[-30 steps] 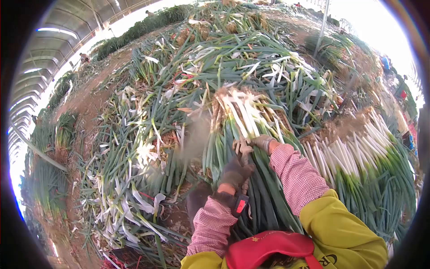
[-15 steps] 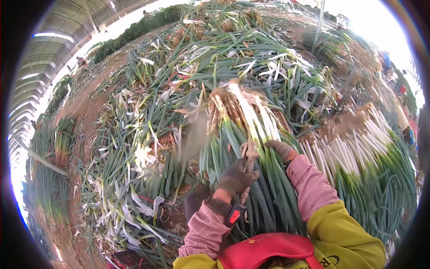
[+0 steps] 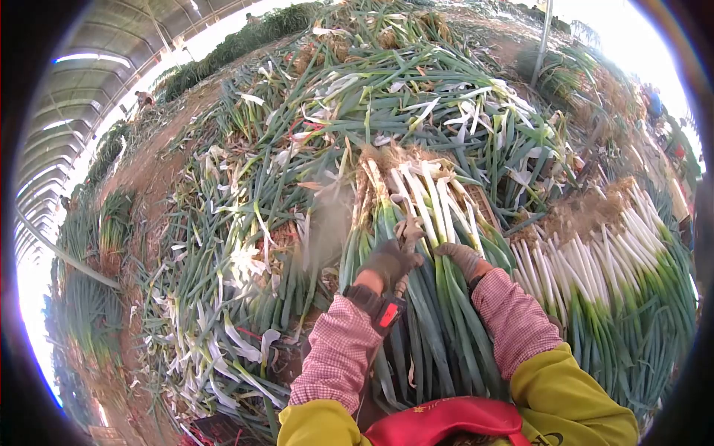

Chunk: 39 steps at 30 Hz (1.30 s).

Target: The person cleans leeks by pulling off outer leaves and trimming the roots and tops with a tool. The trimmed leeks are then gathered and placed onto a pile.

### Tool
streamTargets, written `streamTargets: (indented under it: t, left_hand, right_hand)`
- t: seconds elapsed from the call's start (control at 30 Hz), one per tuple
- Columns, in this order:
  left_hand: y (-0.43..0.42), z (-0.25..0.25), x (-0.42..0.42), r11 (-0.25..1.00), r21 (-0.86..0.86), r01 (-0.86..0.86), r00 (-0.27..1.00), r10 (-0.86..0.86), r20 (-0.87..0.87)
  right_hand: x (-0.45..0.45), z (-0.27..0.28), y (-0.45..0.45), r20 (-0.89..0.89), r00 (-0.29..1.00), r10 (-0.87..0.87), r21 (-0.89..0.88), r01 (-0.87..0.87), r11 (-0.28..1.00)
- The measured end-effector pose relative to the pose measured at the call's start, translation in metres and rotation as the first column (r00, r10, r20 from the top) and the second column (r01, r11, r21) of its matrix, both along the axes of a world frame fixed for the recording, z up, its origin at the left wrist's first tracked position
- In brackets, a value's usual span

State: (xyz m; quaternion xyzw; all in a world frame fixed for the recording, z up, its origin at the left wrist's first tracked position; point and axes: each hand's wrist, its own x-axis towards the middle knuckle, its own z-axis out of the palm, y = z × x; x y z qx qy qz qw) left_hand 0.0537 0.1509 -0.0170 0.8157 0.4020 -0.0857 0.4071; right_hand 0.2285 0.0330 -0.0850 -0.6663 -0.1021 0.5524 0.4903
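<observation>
Both my hands wear dark gloves. My left hand is closed around a tan, wrapped tool handle, whose exact kind I cannot make out. Just to its right, my right hand is wrapped round green onions, where the white stems turn green. These lie on a larger bunch, roots pointing away from me and long leaves running back toward my body. A pale blur hangs left of the roots.
On the right, a row of green onions lies with white stems aligned. Stripped leaves are heaped to the left and ahead. A metal pole stands at the back right. More bunches stand far left by a curved pipe.
Both hands have moved slightly away from my body along the stalks. The long white stem that reached over the roots now lies lower among the others. The view has shifted a little.
</observation>
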Motion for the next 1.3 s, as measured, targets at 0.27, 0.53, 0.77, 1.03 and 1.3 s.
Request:
streamTargets:
  t: [0.27, 0.53, 0.77, 1.03, 1.3]
  left_hand:
    - [0.058, 0.001, 0.043, 0.991, 0.133, -0.020, 0.989, 0.039, -0.141]
    - [0.092, -0.041, 0.061, 0.935, 0.331, 0.128, 0.992, -0.125, -0.031]
    - [0.034, 0.014, 0.017, 0.959, 0.149, 0.243, 0.963, -0.221, -0.152]
    - [-0.071, 0.003, -0.084, 0.969, -0.245, -0.014, 0.987, 0.052, 0.150]
    - [-0.098, 0.065, -0.075, 0.982, 0.185, 0.020, 0.998, -0.032, 0.060]
  right_hand:
    - [0.002, 0.008, 0.001, 0.055, 0.998, 0.023, -0.088, -0.019, 0.996]
    - [0.004, -0.002, 0.003, 0.087, 0.995, 0.042, -0.065, -0.036, 0.997]
    - [-0.006, 0.015, 0.002, 0.094, 0.995, 0.044, -0.046, -0.040, 0.998]
    - [-0.004, 0.023, -0.007, -0.052, 0.998, 0.031, 0.112, -0.025, 0.993]
    - [-0.022, 0.093, -0.051, 0.089, 0.987, 0.133, 0.343, -0.156, 0.926]
